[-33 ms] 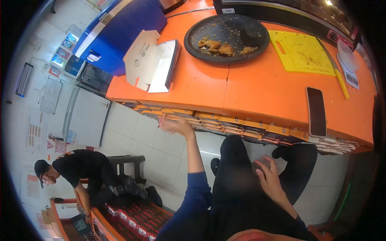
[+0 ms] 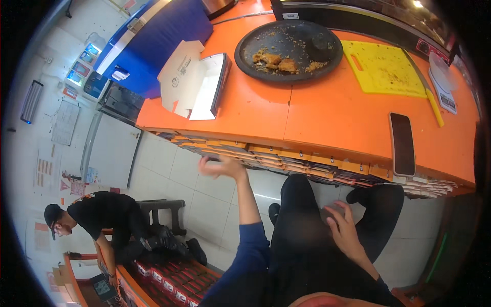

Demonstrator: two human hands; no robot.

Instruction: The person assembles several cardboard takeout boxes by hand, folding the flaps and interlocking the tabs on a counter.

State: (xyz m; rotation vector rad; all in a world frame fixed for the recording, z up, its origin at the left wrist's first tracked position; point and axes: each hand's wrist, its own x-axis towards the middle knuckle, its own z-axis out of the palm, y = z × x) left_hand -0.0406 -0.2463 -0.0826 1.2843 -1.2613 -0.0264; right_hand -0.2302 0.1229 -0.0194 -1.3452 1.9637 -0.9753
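Observation:
My left hand (image 2: 223, 168) is held out in the air before the counter's front edge, fingers apart and somewhat blurred, with nothing in it. Over my lap, my right hand (image 2: 343, 228) has its fingers spread and curved beside my dark trousers (image 2: 302, 220), and it shows no object. On the orange counter (image 2: 255, 110) stands an opened cardboard box (image 2: 207, 84). To its right, a round dark pan (image 2: 312, 46) holds pieces of fried, crumbed food (image 2: 276, 62) and loose crumbs. A phone (image 2: 403, 143) lies near the counter's front edge.
A yellow cutting board (image 2: 383, 69) and a yellow-handled knife (image 2: 433, 105) lie at the right, next to a small scale (image 2: 444, 89). A blue cooler (image 2: 153, 46) stands back left. Flat folded boxes (image 2: 286, 158) fill the shelf below. A person (image 2: 105, 217) bends over at lower left.
My left hand has shifted slightly, its fingers in a somewhat different pose. My right hand and the things on the counter look the same.

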